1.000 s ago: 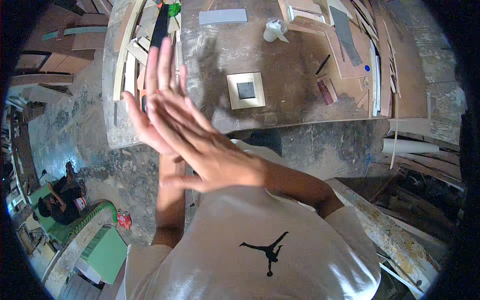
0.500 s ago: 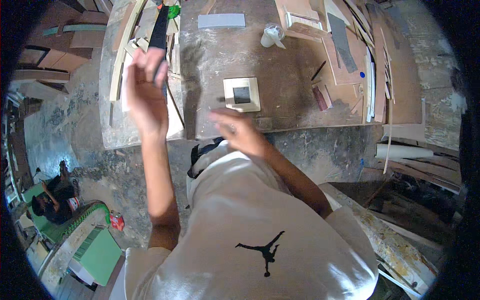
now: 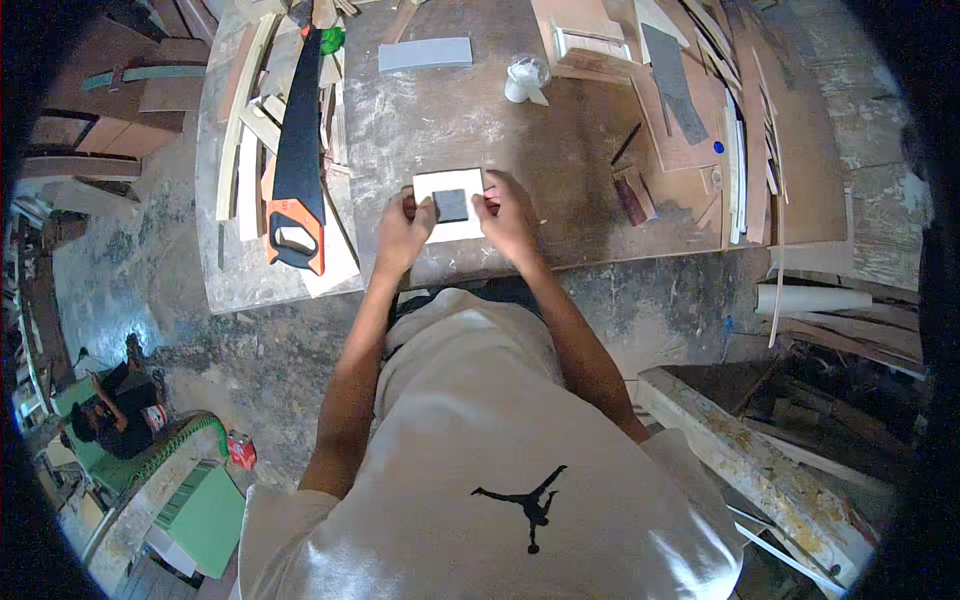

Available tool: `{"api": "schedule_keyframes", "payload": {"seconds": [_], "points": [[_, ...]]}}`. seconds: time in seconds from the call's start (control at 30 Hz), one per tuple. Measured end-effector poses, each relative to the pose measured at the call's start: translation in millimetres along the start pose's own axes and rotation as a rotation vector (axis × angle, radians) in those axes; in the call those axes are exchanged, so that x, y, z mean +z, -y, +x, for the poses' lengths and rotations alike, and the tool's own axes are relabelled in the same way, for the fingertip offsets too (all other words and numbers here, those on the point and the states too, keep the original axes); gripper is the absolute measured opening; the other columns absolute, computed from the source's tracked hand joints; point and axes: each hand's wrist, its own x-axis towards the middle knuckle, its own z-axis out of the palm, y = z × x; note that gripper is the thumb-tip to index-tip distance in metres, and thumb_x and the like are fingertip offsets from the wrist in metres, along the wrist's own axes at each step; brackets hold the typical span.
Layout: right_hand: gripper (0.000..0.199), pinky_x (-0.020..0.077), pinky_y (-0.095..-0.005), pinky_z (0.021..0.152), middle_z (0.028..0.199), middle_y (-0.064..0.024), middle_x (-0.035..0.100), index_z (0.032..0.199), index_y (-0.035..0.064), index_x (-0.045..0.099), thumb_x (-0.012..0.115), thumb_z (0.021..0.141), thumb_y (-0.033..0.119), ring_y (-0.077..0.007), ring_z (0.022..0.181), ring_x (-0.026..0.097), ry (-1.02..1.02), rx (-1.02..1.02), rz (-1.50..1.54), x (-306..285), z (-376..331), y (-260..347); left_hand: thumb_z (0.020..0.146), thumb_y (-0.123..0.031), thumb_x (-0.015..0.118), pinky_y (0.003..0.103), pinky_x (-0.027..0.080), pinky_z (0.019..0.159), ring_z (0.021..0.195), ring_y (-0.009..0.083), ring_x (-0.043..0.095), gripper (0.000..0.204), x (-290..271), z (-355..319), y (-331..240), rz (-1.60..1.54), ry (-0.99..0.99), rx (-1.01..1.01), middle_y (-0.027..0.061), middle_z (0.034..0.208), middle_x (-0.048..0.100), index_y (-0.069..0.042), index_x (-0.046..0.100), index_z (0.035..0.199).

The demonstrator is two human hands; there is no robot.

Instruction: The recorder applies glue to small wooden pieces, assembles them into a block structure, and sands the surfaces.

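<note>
A small pale square frame (image 3: 452, 182) with a dark square in its middle is held just over the near edge of the workbench (image 3: 420, 130). My left hand (image 3: 405, 232) grips its left side, thumb on the face and fingers curled beneath. On its right side my right hand (image 3: 510, 218) does the same. Left of my hands lies a handsaw (image 3: 298, 150) with a dark blade and an orange and black handle, the handle toward me. Whether the dark square is an opening or an inset panel I cannot tell.
Wood strips (image 3: 240, 130) are heaped at the bench's left. A grey block (image 3: 426, 54) and a whitish cup (image 3: 524, 80) stand farther back. Boards and offcuts (image 3: 675, 110) cover the right side. A person (image 3: 115, 415) sits at the far lower left.
Both hands have come to the frame, which was lying on the bench, and now hold it by its sides. My left hand has left the handsaw's handle area, and the saw now shows whole.
</note>
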Motion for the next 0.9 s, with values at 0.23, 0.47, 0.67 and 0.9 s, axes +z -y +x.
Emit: {"api": "schedule_keyframes", "payload": {"seconds": [0.23, 0.47, 0.67, 0.9], "points": [[0.044, 0.0563, -0.0325, 0.081, 0.101, -0.0135, 0.070, 0.134, 0.0021, 0.055, 0.069, 0.092, 0.009, -0.0204, 0.089, 0.069, 0.045, 0.151, 0.156, 8, -9, 18, 0.094, -0.016, 0.067, 0.030, 0.052, 0.082, 0.088, 0.0156, 0.065, 0.037, -4, 0, 13, -0.176, -0.066, -0.077, 0.0085, 0.098, 0.069, 0.007, 0.062, 0.123], [0.053, 0.0533, -0.0328, 0.091, 0.114, -0.0130, 0.066, 0.143, 0.0073, 0.050, 0.069, 0.093, 0.006, -0.0183, 0.102, 0.065, 0.056, 0.119, 0.330, -12, -9, 19, 0.093, -0.008, 0.067, 0.027, 0.048, 0.091, 0.099, 0.0137, 0.062, 0.032, -4, 4, 13, -0.366, 0.043, -0.228, 0.0064, 0.108, 0.068, 0.004, 0.063, 0.122], [0.052, 0.0559, -0.0338, 0.089, 0.121, -0.0139, 0.061, 0.135, 0.0044, 0.055, 0.075, 0.087, 0.005, -0.0231, 0.108, 0.065, 0.243, 0.188, 0.429, -46, -5, 14, 0.093, -0.005, 0.067, 0.028, 0.047, 0.095, 0.101, 0.0145, 0.062, 0.032, -17, 2, -7, -0.377, 0.193, -0.151, 0.0063, 0.109, 0.068, 0.002, 0.062, 0.123], [0.031, 0.0467, -0.0345, 0.100, 0.124, -0.0090, 0.060, 0.116, 0.0050, 0.068, 0.073, 0.085, 0.002, -0.0242, 0.114, 0.061, 0.183, -0.019, 0.286, -75, -9, 34, 0.086, 0.008, 0.066, 0.025, 0.047, 0.090, 0.101, 0.0111, 0.056, 0.037, -22, 1, -20, -0.176, 0.244, 0.145, 0.0003, 0.113, 0.057, -0.008, 0.066, 0.119]]}}
